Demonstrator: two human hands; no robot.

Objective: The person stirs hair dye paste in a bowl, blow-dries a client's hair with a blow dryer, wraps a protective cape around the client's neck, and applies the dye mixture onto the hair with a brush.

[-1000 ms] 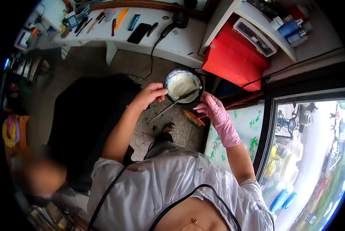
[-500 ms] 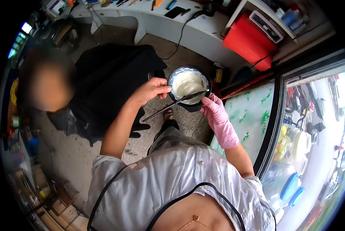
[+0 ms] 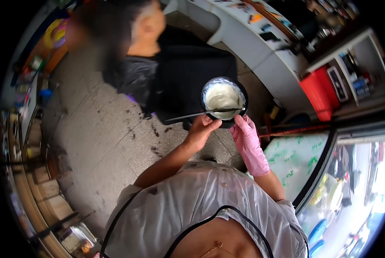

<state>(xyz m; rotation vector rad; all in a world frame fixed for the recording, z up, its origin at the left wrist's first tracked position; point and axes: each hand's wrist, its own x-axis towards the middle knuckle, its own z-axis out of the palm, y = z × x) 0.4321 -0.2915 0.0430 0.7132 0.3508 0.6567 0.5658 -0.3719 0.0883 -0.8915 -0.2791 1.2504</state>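
Observation:
A black mixing bowl point(image 3: 202, 95) of creamy white paste point(image 3: 222, 95) is held out in front of me. Across its near side lies a dark tint brush point(image 3: 181, 117), its handle sticking out to the left and its bristle end in the paste by the right rim. My bare left hand point(image 3: 201, 132) is closed on the bowl's near-left edge, close under the brush handle. In a pink glove, my right hand point(image 3: 249, 144) pinches the near-right rim. The undersides of both grips are hidden.
A person in a black cape point(image 3: 192, 64) sits just beyond the bowl. A white counter point(image 3: 248, 51) with tools runs behind, and a red box point(image 3: 319, 92) is at the right. Dark hair clippings point(image 3: 155, 131) lie on the floor. A glass window point(image 3: 347, 180) borders my right side.
My left hand has shifted from the bowl's left side to its near-left edge. The brush lies flatter across the bowl. My view has turned, and the seated person appears nearer the bowl.

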